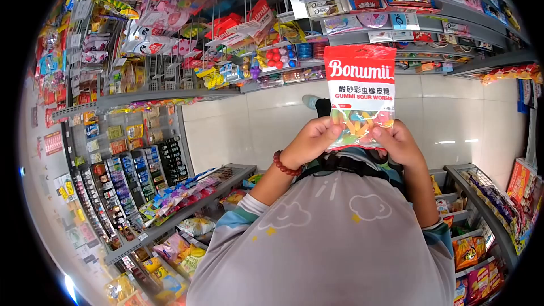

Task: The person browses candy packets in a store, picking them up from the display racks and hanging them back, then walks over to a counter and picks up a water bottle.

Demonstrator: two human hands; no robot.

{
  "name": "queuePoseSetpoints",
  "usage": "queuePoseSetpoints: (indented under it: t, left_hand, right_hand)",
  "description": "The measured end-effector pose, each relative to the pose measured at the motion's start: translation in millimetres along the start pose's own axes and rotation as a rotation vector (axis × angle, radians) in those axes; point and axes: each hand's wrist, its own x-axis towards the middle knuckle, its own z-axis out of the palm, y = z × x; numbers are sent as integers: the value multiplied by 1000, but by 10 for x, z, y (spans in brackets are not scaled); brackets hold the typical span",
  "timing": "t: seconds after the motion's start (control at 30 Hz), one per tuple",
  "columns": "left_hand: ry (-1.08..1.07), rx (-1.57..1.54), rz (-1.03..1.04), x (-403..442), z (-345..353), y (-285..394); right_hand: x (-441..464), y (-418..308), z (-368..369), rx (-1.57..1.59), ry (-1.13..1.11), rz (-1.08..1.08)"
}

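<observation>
My left hand [322, 137] and right hand [393, 140] pinch the gummy bag [360, 97] by its lower corners, thumbs in front, fingers curled behind. Bag upright before me, above floor tiles [243, 130]; forearms angled inward. Candy shelves [391, 20] beyond, snack racks [175, 209] beside me.

Pale, glossy floor tiles [447, 113] run down the aisle, catching small streaks of light. Grey metal shelving [235, 178] packed with bright packets stands on both sides — price labels along several front edges — and across the far end. At the left, a whitish wall [42, 192] curves past, with a bright light [70, 288] near its bottom.
</observation>
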Motion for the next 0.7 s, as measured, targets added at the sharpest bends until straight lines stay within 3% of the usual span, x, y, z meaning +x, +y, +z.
queuePoseSetpoints:
  t: [0.1, 0.7]
  left_hand:
    - [-33, 1, -165, -41, 18, 15]
    - [73, -243, -45, -245, 114, -129]
  right_hand:
    - [-13, 110, -22, 32, 13, -43]
    - [-40, 103, 82, 71, 8, -11]
